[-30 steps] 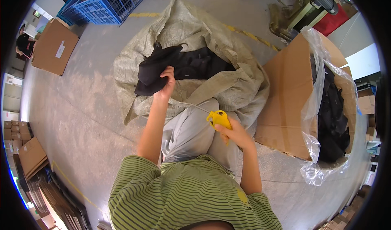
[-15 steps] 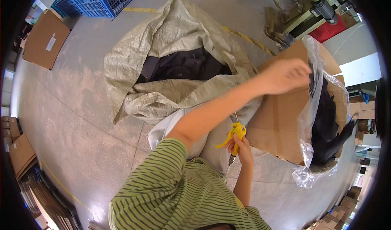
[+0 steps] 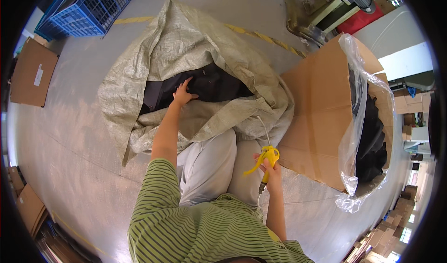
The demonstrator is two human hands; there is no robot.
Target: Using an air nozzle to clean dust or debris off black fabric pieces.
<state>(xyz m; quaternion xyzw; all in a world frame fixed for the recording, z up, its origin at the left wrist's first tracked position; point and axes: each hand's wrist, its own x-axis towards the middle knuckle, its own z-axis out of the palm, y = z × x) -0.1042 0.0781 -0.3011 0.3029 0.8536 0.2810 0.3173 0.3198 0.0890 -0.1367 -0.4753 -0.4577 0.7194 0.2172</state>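
My left hand [image 3: 184,95] reaches into the mouth of a large woven sack [image 3: 123,69], its fingers spread on the dark fabric items [image 3: 212,83] inside. Lower right of the sack, my right hand [image 3: 271,166] is wrapped around a yellow air blow gun [image 3: 268,157]. The gun's thin metal nozzle points up toward the sack, and a hose runs down from its lower end. To the right stands a cardboard box [image 3: 316,118] with a clear plastic liner [image 3: 350,137]. Black items [image 3: 370,142] lie inside that box.
Blue plastic crates [image 3: 88,13] stand at the far left. A closed carton [image 3: 35,74] is on the left, with flattened cardboard [image 3: 31,209] below it. Machinery with a motor [image 3: 358,0] stands at the far right. Yellow tape [image 3: 265,38] marks the floor behind the sack.
My left hand has swung from the box on the right to inside the sack. A black piece hanging at the box's right edge is now down in the box. My right hand keeps the gun.
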